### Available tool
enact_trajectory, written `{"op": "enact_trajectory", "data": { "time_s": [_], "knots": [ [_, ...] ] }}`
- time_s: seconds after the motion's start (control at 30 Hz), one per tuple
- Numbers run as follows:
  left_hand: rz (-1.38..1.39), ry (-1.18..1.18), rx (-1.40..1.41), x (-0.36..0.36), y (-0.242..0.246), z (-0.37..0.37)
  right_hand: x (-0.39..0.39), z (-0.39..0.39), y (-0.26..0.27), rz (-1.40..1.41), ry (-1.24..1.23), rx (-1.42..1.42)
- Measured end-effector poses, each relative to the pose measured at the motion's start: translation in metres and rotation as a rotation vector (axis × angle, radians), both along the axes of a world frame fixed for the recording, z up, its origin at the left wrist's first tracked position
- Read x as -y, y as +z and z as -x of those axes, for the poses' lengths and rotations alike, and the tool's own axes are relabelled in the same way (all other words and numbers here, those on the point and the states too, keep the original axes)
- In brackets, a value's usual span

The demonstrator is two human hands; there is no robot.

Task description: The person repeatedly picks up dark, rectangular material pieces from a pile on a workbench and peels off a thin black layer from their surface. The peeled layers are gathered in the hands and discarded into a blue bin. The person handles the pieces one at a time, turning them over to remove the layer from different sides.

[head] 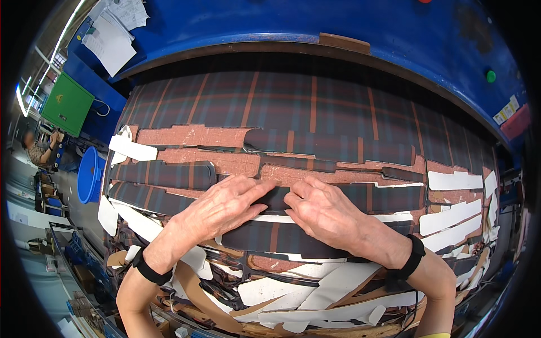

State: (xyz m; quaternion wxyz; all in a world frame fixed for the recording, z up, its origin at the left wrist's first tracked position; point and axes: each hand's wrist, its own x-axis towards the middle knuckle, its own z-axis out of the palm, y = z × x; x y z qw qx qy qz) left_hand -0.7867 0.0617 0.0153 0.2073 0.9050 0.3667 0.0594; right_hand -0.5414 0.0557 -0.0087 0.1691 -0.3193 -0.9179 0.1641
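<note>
My left hand (228, 203) and my right hand (321, 207) lie close together over a dark plaid fabric strip (277, 200). Fingers sit along its far edge and thumbs along its near edge, so both hands hold it across its width; the fingertips are partly hidden. A white edge shows below this strip. Nearer me lies another plaid piece (274, 237), partly under my right forearm. To the left, two shaped plaid pieces (169, 175) lie side by side. Reddish-brown backing (192, 137) shows in the gaps between cut pieces.
Uncut plaid sheet (279, 97) runs back beneath a blue machine beam (270, 19). White and brown offcuts (338, 283) pile up at the near edge. A blue bin (88, 175) and a green electrical box (67, 103) stand left. Further off, a person (40, 154) is seated.
</note>
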Motion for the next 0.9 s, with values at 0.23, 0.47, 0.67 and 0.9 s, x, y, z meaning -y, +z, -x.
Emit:
{"op": "enact_trajectory", "data": {
  "time_s": [0.23,0.47,0.67,0.9],
  "knots": [
    [-0.293,-0.166,-0.095,0.002,-0.016,0.008,-0.001,-0.001,-0.005,0.005,-0.009,-0.029],
    [-0.308,-0.066,0.020,0.004,-0.019,-0.003,0.000,0.000,0.001,0.067,-0.003,0.013],
    [-0.362,-0.081,-0.023,0.001,-0.020,-0.005,0.001,0.000,0.001,0.077,-0.022,-0.025],
    [-0.363,-0.128,-0.028,-0.003,-0.021,0.002,0.005,-0.017,-0.002,-0.125,-0.071,0.085]
  ]
}}
